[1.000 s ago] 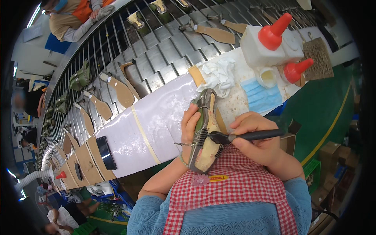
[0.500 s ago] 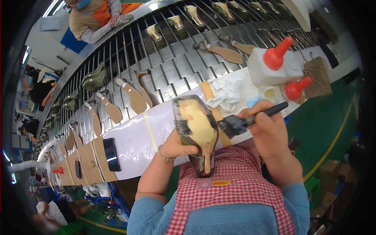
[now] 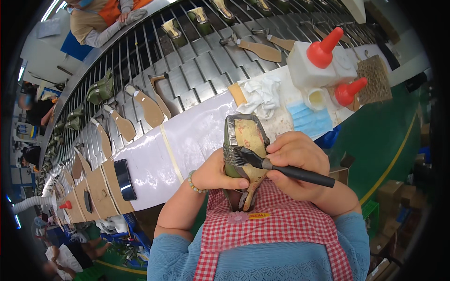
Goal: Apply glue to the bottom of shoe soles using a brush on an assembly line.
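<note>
An upturned green shoe upper on its last point(image 3: 249, 133) is held in front of the apron, its pale underside facing up and its toe end pointing away from me. My left hand point(image 3: 214, 172) is closed round its left side, with the thumb across the narrow part. Between the fingers and thumb of my right hand point(image 3: 302, 161) is a black-handled brush point(image 3: 304, 175). Its dark bristles touch the left edge of the shoe's underside. The right fingertips are close to the shoe's right edge.
Beyond the white work surface point(image 3: 147, 161), a slatted metal conveyor point(image 3: 201, 70) carries tan soles point(image 3: 260, 50) and more green shoes. At right stand white bottles with red nozzles point(image 3: 323, 49), a small cup point(image 3: 316, 98), crumpled tissue point(image 3: 260, 96) and a blue mask point(image 3: 309, 117). A phone point(image 3: 124, 179) lies left.
The brush has swung left from beside the shoe onto its underside, its handle now pointing down to the right. The shoe sits slightly farther right in view. The blue mask is more exposed.
</note>
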A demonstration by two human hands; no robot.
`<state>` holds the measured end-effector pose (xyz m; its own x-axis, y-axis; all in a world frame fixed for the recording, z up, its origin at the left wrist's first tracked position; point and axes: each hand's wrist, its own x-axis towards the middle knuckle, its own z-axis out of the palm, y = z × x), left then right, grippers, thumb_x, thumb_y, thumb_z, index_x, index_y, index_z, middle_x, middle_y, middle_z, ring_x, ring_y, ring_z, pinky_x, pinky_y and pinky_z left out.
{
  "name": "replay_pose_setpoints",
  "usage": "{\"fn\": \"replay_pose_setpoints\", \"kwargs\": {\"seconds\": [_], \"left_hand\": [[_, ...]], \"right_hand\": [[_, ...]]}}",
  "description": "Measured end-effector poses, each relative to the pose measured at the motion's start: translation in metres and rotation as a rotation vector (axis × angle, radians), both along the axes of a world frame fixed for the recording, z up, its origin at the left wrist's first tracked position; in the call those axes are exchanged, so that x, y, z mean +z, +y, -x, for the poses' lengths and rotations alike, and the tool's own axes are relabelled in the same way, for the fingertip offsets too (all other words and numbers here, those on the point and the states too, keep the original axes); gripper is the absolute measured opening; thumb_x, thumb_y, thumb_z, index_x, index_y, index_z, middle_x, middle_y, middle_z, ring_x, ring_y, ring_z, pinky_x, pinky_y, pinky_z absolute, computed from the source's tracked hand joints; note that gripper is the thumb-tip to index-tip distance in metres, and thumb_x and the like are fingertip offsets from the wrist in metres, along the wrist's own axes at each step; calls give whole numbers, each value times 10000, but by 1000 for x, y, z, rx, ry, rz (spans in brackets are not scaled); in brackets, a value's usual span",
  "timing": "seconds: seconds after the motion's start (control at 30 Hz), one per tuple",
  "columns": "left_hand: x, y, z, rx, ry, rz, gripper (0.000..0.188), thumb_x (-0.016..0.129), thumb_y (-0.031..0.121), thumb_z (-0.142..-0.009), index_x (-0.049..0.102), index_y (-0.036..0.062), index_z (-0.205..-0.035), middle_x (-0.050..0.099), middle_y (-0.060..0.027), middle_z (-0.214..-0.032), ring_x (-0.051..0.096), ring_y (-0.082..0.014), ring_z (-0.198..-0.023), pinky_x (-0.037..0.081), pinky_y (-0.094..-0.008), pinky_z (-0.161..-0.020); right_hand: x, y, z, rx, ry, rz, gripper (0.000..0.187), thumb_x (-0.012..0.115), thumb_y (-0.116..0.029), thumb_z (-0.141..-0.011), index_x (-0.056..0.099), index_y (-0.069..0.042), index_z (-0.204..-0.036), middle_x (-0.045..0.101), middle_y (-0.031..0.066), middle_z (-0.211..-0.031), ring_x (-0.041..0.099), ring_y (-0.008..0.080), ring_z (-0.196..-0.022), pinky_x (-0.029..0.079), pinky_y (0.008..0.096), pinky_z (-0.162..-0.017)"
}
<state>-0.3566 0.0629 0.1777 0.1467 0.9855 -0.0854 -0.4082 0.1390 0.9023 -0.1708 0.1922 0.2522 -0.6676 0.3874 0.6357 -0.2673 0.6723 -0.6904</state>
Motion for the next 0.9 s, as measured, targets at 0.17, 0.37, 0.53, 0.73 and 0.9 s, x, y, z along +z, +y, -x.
{"fn": "replay_pose_setpoints", "kwargs": {"seconds": [0.17,0.37,0.53,0.73,0.9], "left_hand": [[1,2,-4,-53,-37,46,653,833,204,-715,547,-16,-1259,618,-85,-1188,568,-169,-1091,459,-323,-957],[1,4,-6,-46,-28,24,666,834,204,-711,541,-11,-1268,616,-92,-1202,570,-174,-1102,456,-326,-967],[2,7,-5,-66,-19,17,672,840,206,-704,542,-15,-1265,620,-89,-1190,572,-170,-1091,460,-322,-958],[1,10,-5,-108,-11,26,657,845,203,-698,557,-23,-1244,626,-79,-1163,574,-158,-1061,468,-313,-933],[0,13,-7,-128,-9,10,658,846,215,-699,559,-22,-1242,628,-78,-1154,574,-155,-1055,467,-309,-931]], "right_hand": [[8,2,-6,28,-47,34,224,779,-28,-690,648,-36,-872,655,81,-799,667,278,-813,522,349,-697],[14,12,-11,174,-142,121,188,768,-31,-707,647,-39,-850,655,75,-799,662,261,-818,515,342,-704],[6,22,-15,243,-154,321,173,760,-34,-732,643,-19,-859,658,103,-852,651,250,-853,501,332,-744],[10,29,-7,122,-89,220,181,761,-45,-743,637,-8,-870,656,125,-874,650,257,-859,501,329,-755],[12,30,-16,208,-163,118,180,769,-48,-726,643,-17,-851,654,128,-862,656,284,-833,512,346,-729]]}}
